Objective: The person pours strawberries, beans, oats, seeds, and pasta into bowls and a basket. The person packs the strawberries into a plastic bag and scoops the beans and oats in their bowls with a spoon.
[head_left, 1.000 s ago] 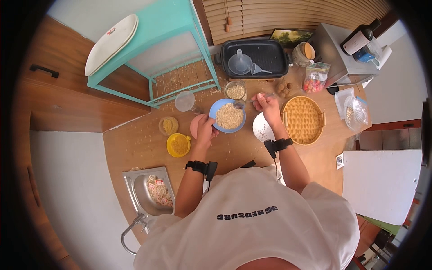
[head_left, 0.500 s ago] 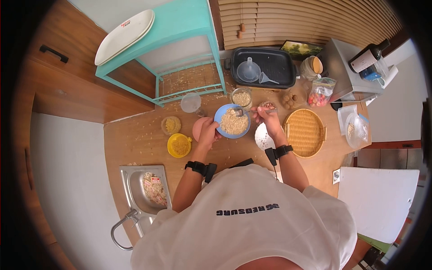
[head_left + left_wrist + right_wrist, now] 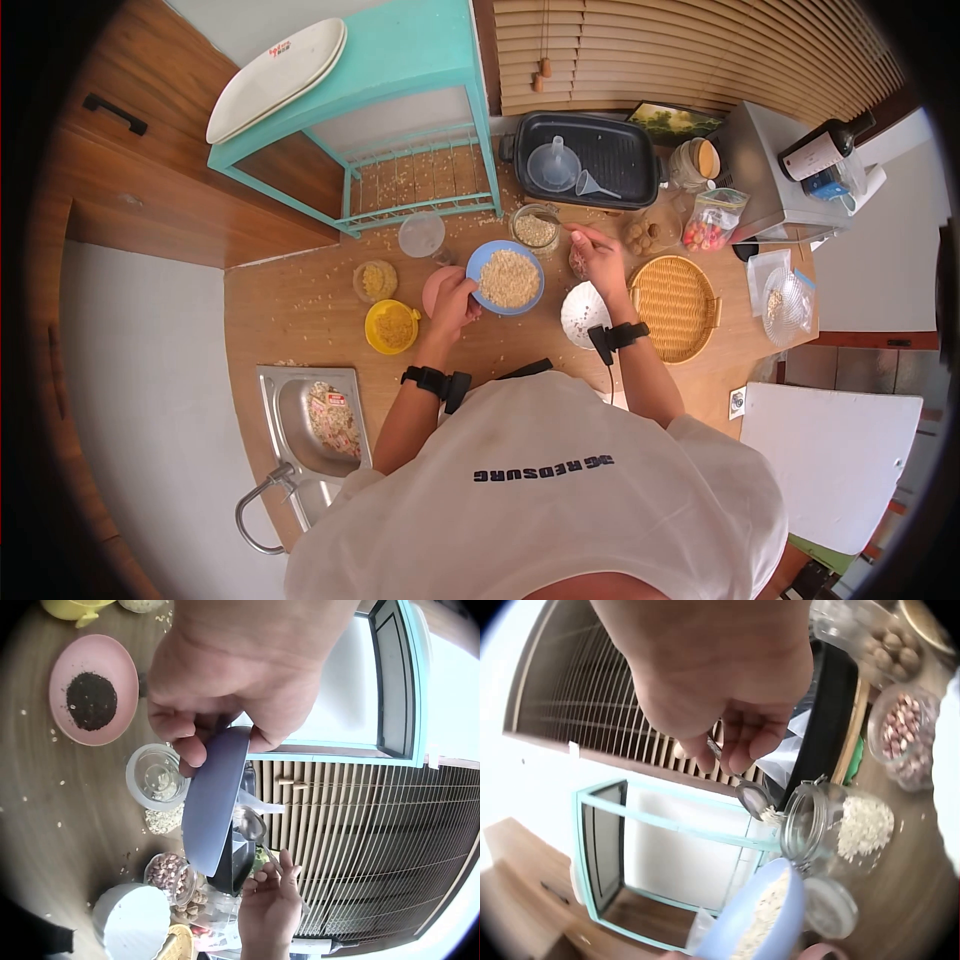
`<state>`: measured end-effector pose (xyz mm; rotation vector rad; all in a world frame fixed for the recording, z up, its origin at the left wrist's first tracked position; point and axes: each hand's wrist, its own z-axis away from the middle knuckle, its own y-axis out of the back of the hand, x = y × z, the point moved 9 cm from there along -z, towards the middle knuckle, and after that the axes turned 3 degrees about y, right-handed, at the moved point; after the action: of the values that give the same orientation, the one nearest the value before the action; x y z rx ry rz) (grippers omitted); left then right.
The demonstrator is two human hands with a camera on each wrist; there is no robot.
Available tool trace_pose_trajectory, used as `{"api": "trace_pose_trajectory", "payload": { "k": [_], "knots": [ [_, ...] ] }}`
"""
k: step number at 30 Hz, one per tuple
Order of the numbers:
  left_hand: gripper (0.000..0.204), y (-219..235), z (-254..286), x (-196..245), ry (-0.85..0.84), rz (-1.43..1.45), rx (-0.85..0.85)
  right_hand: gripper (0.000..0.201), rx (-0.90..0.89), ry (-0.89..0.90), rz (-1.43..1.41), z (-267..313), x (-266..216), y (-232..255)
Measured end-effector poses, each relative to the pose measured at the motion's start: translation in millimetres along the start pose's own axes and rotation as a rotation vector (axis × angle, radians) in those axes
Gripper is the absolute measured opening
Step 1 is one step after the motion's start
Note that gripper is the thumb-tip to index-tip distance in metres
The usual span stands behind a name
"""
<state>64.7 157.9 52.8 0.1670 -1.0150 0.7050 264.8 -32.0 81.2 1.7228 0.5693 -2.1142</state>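
My left hand [image 3: 455,305] grips the rim of a light blue bowl [image 3: 214,802] heaped with oat flakes [image 3: 508,278]. Between the fingers and thumb of my right hand [image 3: 600,262] is the handle of a metal spoon [image 3: 754,799]. The spoon's bowl is tipped at the mouth of a clip-top glass jar [image 3: 804,825], and pale flakes show at its lip. More oat flakes [image 3: 864,829] lie inside the jar. In the right wrist view, the blue bowl is close below the jar's mouth.
Left of the bowl are a pink dish [image 3: 94,690] holding dark bits and a yellow bowl [image 3: 391,327]. A white fluted bowl [image 3: 583,315], wicker tray [image 3: 675,308] and jar of peanuts [image 3: 904,735] stand right. Behind are a black pan [image 3: 620,165] with funnels and a turquoise rack [image 3: 420,215].
My right hand has lifted the spoon out of the oats in the blue bowl and carried it up to the glass jar. The blue bowl stays in my left hand.
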Motion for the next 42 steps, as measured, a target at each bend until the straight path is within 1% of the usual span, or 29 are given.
{"api": "trace_pose_trajectory", "payload": {
  "k": [2, 3, 5, 6, 8, 9, 11, 12, 14, 15, 17, 21, 23, 27, 29, 30, 32, 33, 35, 36, 37, 39, 40, 41, 42],
  "knots": [
    [0.018, 0.4, -2.1, -0.1, 0.004, -0.007, 0.007, 0.019, -0.014, 0.366, 0.311, 0.8, -32.4, -8.5],
    [0.018, 0.5, -3.4, 0.1, 0.004, -0.006, 0.009, 0.019, -0.016, 0.366, 0.312, -1.2, -32.7, -9.8],
    [0.017, 3.4, -6.4, -1.3, 0.003, -0.007, 0.038, 0.023, -0.024, 0.254, 0.279, -8.4, -23.6, -10.2],
    [0.017, 3.9, -7.5, -2.6, 0.005, -0.006, 0.039, 0.023, -0.026, 0.252, 0.28, -13.8, -18.9, -11.0],
    [0.019, 5.3, -6.0, -2.4, -0.007, 0.038, 0.053, 0.027, -0.053, 0.241, 0.451, -25.1, -2.1, -16.8],
    [0.019, 5.0, -3.9, -2.0, -0.006, 0.039, 0.054, 0.027, -0.055, 0.24, 0.451, -27.4, 3.1, -17.7],
    [0.022, 2.7, 4.0, 5.8, -0.018, 0.033, 0.063, 0.03, -0.07, 0.173, 0.605, -30.6, 12.0, -22.6],
    [0.022, 4.5, 2.0, 2.3, -0.018, 0.035, 0.069, 0.03, -0.077, 0.174, 0.605, -31.8, 13.0, -24.6],
    [0.023, 8.0, 0.4, 0.5, -0.081, 0.108, 0.084, 0.032, -0.064, 0.096, 0.456, -31.1, 19.5, -24.4],
    [0.023, 10.1, -0.5, -3.0, -0.079, 0.11, 0.088, 0.032, -0.069, 0.093, 0.457, -31.0, 20.5, -25.4],
    [0.024, 9.8, 2.1, -0.4, -0.046, 0.059, 0.111, 0.033, -0.061, 0.068, 0.334, -34.0, 27.0, -23.6],
    [0.024, 7.7, 1.5, 0.6, -0.044, 0.049, 0.112, 0.032, -0.09, 0.052, 0.339, -40.2, 38.2, -26.2],
    [0.023, 7.3, 2.6, 3.0, -0.04, 0.055, 0.132, 0.031, -0.111, -0.003, 0.443, -41.2, 46.3, -28.8],
    [0.021, 8.2, 4.1, 2.4, -0.028, 0.094, 0.138, 0.032, -0.092, 0.034, 0.512, -32.9, 40.6, -29.7],
    [0.025, 11.0, -1.2, -5.1, -0.011, 0.047, 0.123, 0.033, 0.116, 0.199, 0.42, -22.2, 12.0, -11.3],
    [0.025, 12.4, -6.3, -10.8, -0.008, 0.049, 0.126, 0.033, 0.112, 0.196, 0.421, -18.5, 4.6, -7.9],
    [0.026, 18.1, -11.7, -1.6, -0.21, -0.086, 0.214, 0.034, 0.189, 0.162, -0.054, -10.8, -8.2, 8.5],
    [0.026, 17.3, -13.1, -3.6, -0.208, -0.086, 0.214, 0.034, 0.19, 0.159, -0.054, -9.4, -10.1, 11.6],
    [0.023, 15.3, -11.9, -2.3, -0.174, -0.076, 0.247, 0.033, 0.031, 0.229, -0.175, -6.5, -22.1, 3.7],
    [0.023, 14.3, -16.8, -6.8, -0.174, -0.079, 0.239, 0.029, -0.039, 0.096, -0.188, -2.9, -13.5, 0.4],
    [0.024, 13.5, -21.3, -8.3, -0.186, -0.079, 0.252, 0.029, -0.03, 0.1, -0.189, -0.6, -10.3, 3.1],
    [0.026, 12.0, -26.8, -14.3, -0.196, -0.08, 0.259, 0.027, -0.14, 0.052, 0.026, 4.1, 4.1, -5.3],
    [0.027, 8.5, -21.7, -13.7, -0.136, -0.028, 0.282, 0.026, -0.18, 0.069, 0.033, 6.8, 2.4, -9.8],
    [0.028, 6.5, -18.5, -15.3, -0.077, 0.027, 0.308, 0.026, -0.179, 0.07, 0.036, 8.4, 1.7, -10.6],
    [0.028, 7.6, -22.7, -21.9, -0.076, 0.031, 0.308, 0.027, -0.159, 0.068, 0.047, 10.6, 1.9, -10.5]
  ]
}}
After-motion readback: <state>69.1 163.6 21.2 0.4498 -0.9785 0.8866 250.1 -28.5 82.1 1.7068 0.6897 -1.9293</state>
